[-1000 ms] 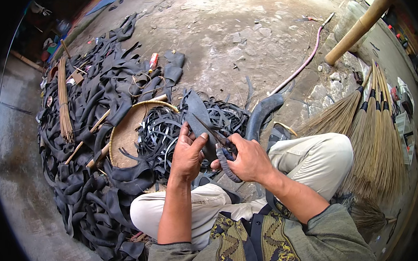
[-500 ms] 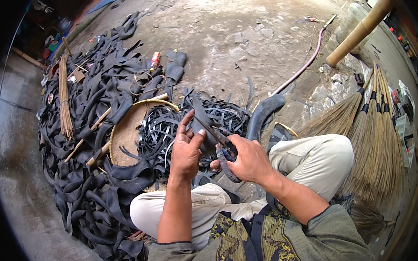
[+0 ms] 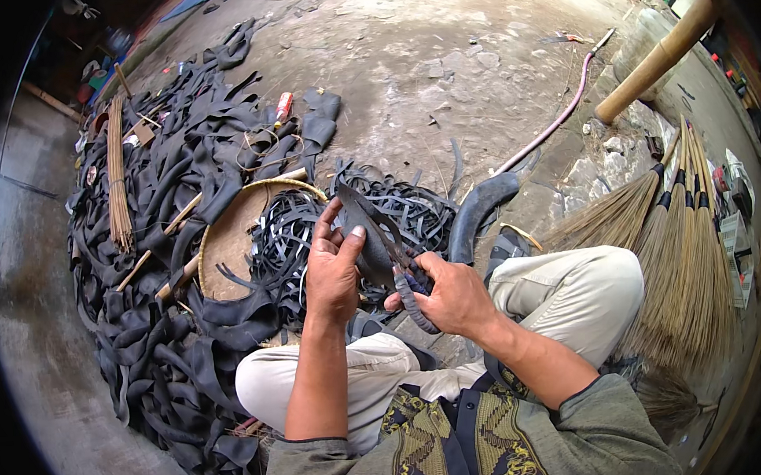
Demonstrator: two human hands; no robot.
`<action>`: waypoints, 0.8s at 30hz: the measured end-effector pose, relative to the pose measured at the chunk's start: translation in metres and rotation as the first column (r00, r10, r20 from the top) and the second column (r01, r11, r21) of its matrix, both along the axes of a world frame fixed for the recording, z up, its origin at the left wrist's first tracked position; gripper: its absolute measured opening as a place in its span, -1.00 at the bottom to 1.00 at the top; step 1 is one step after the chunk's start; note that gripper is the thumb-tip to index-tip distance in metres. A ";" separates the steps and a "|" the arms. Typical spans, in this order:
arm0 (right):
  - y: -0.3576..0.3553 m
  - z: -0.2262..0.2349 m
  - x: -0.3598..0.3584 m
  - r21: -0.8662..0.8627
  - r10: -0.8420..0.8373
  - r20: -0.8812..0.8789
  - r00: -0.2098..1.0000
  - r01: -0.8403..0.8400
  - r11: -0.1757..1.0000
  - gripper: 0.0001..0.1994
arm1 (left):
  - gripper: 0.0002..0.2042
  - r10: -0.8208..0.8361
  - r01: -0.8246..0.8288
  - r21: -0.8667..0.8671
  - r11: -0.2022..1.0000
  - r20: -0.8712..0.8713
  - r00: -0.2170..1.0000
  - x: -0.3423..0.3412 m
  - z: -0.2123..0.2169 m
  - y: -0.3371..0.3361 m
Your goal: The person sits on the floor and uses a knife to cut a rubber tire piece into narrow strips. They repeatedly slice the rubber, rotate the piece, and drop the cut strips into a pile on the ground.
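Observation:
A piece of dark rubber sheet (image 3: 373, 257) is pinched between the thumb and fingers of my left hand (image 3: 330, 276), its tip pointing up and away from me. My right hand (image 3: 457, 296) grips scissors (image 3: 410, 301) by handles wrapped in dark strip. Their blades lie against the right side of the rubber; whether they are parted is hard to make out. Behind both hands, a tangle of thin black rubber strips (image 3: 289, 248) rests partly on a round woven tray (image 3: 226, 239).
Black rubber scraps (image 3: 215, 139) are heaped at the left, with a bundle of thin sticks (image 3: 118, 181) on top. A thick curved rubber tube (image 3: 483, 211) lies ahead of my right knee. Grass brooms (image 3: 682, 260) lean at the right near a bamboo pole (image 3: 659, 59).
My left hand has closed its raised index finger onto the rubber, which now shows its broad face. The scissors have shifted only slightly in my right hand.

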State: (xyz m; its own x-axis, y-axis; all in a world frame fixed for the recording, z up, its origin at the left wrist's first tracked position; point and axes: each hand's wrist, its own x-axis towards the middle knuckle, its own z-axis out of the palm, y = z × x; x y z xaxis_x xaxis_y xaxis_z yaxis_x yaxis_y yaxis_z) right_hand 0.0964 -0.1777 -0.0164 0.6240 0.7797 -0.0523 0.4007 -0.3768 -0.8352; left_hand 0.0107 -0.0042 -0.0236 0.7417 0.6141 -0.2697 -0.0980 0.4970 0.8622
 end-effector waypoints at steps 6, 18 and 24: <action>0.003 -0.004 0.006 0.010 -0.036 0.063 0.997 0.035 0.999 -0.33 | -0.34 -0.092 0.095 0.025 0.995 -0.086 0.992 -0.001 0.000 -0.010; 0.003 0.000 0.005 -0.052 -0.049 -0.060 0.997 0.045 0.998 -0.36 | -0.32 -0.167 0.177 0.062 0.982 -0.144 0.975 -0.004 0.001 -0.005; 0.003 0.001 0.011 -0.079 -0.056 -0.099 0.993 0.048 0.996 -0.38 | -0.35 -0.222 0.248 0.095 0.964 -0.227 0.948 -0.003 0.006 -0.012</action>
